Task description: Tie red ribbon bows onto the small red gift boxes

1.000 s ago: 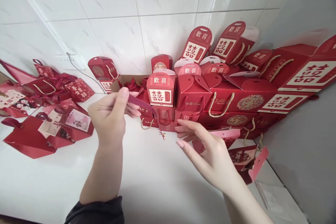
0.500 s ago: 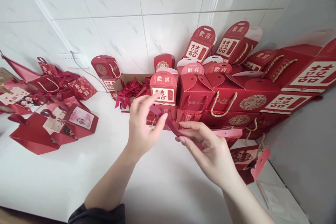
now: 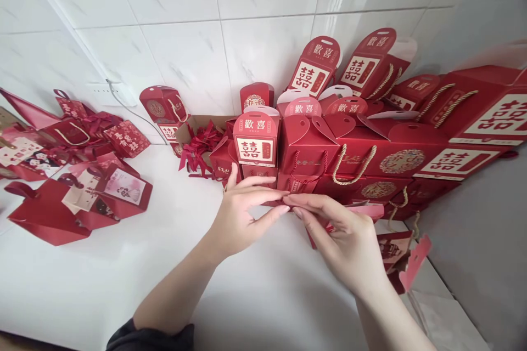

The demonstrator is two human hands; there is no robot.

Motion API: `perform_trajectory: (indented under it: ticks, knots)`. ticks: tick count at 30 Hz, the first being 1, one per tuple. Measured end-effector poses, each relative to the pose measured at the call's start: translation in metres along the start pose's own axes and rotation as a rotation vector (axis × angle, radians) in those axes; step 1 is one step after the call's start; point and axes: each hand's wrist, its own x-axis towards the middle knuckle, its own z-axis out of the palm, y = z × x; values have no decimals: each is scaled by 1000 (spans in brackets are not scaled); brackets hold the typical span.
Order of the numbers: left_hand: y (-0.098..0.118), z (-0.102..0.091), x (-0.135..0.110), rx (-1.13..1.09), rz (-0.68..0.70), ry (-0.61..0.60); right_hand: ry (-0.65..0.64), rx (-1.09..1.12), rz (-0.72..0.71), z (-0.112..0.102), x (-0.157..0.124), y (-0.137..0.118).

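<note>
My left hand [image 3: 241, 214] and my right hand [image 3: 346, 236] meet fingertip to fingertip above the white counter [image 3: 123, 263]. Between them they pinch a thin dark red ribbon [image 3: 288, 197], mostly hidden by the fingers. Both hands are closed in a pinch on it. Just behind the hands stands a small red gift box with a white label [image 3: 256, 140]. A pile of red ribbon bows [image 3: 200, 148] lies in an open cardboard box to the left of it.
Many red gift boxes with rope handles [image 3: 370, 148] are stacked along the tiled wall at right. Flat red paper bags [image 3: 78, 197] lie at left. A pink tag [image 3: 414, 269] and loose red card pieces lie by my right wrist.
My left hand came down and right from chest height with the ribbon end. It now meets my right hand, which closed its fingers on the ribbon.
</note>
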Motion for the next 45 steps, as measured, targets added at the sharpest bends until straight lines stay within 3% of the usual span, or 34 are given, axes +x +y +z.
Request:
perform_trajectory:
  ticks: [3, 5, 11, 15, 21, 27, 30, 37, 42, 45]
  knots:
    - [2, 2, -2, -106, -25, -71, 85, -38, -129, 5, 2, 3]
    - [2, 3, -2, -172, -8, -55, 119, -32, -195, 8, 3, 5]
    - [3, 7, -2, -121, 72, 228, 231, -48, -318, 11, 6, 6]
    - [5, 9, -1, -25, 74, 316, 138, -155, -470, 11, 7, 8]
    - [5, 10, -1, 77, 83, 351, 102, -205, -426, 17, 8, 16]
    - [6, 10, -2, 142, 132, 367, 207, -228, -372, 19, 7, 15]
    - [8, 10, -3, 128, 127, 325, 207, -190, -317, 18, 8, 13]
    - [6, 7, -4, -156, -5, 75, 94, -47, -151, 14, 10, 13]
    - [-5, -5, -2, -218, 105, -75, -72, 17, -112, 8, 12, 15]
    - [-12, -14, 0, -213, 85, -166, -224, -26, -119, 4, 12, 14]
